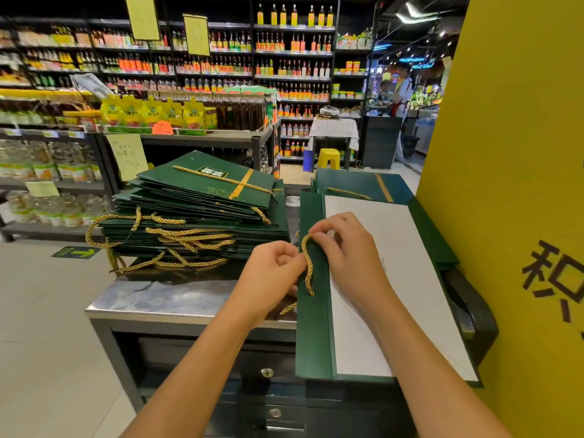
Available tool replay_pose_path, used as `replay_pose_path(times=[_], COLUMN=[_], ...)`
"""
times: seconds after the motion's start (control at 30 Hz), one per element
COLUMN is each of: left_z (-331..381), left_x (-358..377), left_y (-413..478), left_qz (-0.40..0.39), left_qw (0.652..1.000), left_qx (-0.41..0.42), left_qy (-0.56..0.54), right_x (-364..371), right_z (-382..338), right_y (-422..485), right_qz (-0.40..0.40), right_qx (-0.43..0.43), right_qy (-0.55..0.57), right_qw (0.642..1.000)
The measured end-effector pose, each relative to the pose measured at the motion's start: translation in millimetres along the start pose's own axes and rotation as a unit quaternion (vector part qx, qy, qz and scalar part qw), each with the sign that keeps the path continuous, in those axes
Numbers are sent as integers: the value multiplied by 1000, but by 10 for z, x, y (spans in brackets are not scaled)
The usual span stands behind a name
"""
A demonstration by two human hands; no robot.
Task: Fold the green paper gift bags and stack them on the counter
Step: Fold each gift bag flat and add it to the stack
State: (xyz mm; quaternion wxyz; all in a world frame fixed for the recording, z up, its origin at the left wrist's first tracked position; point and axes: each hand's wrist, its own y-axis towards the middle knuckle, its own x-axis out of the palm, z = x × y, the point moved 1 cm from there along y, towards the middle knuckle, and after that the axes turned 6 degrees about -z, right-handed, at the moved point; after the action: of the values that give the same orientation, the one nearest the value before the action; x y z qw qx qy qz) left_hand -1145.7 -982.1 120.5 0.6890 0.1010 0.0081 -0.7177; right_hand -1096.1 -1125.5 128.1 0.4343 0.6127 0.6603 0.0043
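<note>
An unfolded green gift bag (pixel 313 343) lies flat on the counter, its white inside (pixel 388 279) facing up. A gold rope handle (pixel 307 263) runs down its green left flap. My left hand (pixel 271 273) pinches the rope from the left. My right hand (pixel 344 248) pinches the top of the rope loop from above. A tall stack of folded green bags (pixel 196 216) with gold handles sits at the left of the counter. More green bags (pixel 363 184) lie flat behind the open one.
The steel counter (pixel 158 298) has a dark drawer unit with locks (pixel 268 374) below. A yellow pillar (pixel 512 184) stands close on the right. Shelves of bottles (pixel 284 58) fill the background, and a yellow stool (pixel 328 158) stands in the aisle.
</note>
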Motion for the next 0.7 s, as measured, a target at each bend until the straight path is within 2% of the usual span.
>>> replay_pose_path(times=[0.2,0.37,0.57,0.7], left_z=[36,23,19,12], left_x=[16,14,19,10], left_y=[-2,5,-5,-4], left_qz=[-1,-5,-19,-17], left_qw=[1000,1000,999,999], left_qx=[-11,-25,-23,-25], left_qy=[-9,-7,-11,-32], right_x=[-103,-176,-188,-147], right_z=[-39,-70,-39,-26], right_y=[-58,-67,-71,-71], right_qz=[-10,-17,-19,-17], right_qx=[24,33,47,35], right_qy=[167,238,257,167], right_qw=[986,970,965,985])
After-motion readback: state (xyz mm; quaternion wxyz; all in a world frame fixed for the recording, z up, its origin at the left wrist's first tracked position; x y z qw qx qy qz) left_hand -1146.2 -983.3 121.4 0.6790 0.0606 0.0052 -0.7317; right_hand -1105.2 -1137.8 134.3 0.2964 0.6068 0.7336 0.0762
